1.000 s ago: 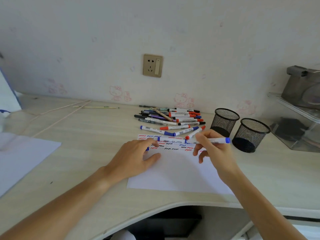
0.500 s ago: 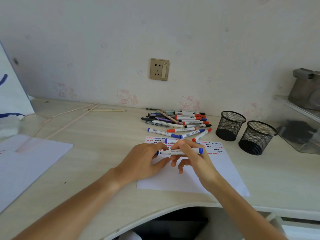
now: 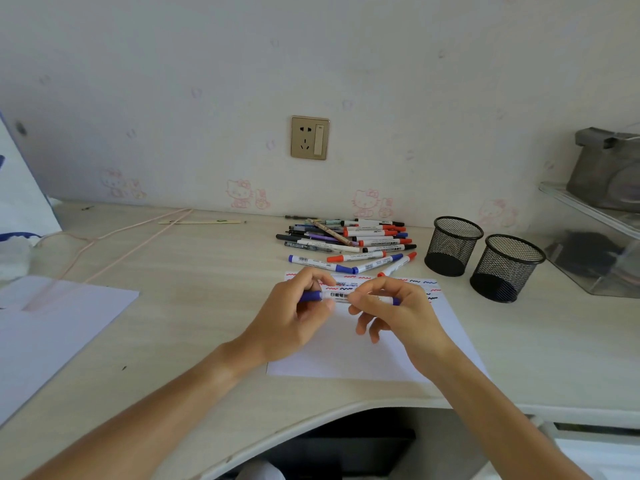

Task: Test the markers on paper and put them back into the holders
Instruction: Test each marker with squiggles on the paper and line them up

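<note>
A blue marker (image 3: 349, 296) is held level above the paper (image 3: 446, 327) on the desk (image 3: 207, 306). Its cap end is pinched by the left hand (image 3: 294, 323), its barrel by the right hand (image 3: 398, 313). Two holders (image 3: 453, 245) stand well to the right.

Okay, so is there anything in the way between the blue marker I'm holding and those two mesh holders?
Nothing visible blocks it. The blue marker is held over the paper by the left hand and right hand. The two mesh holders stand open-topped to the right, with bare desk between.
</note>
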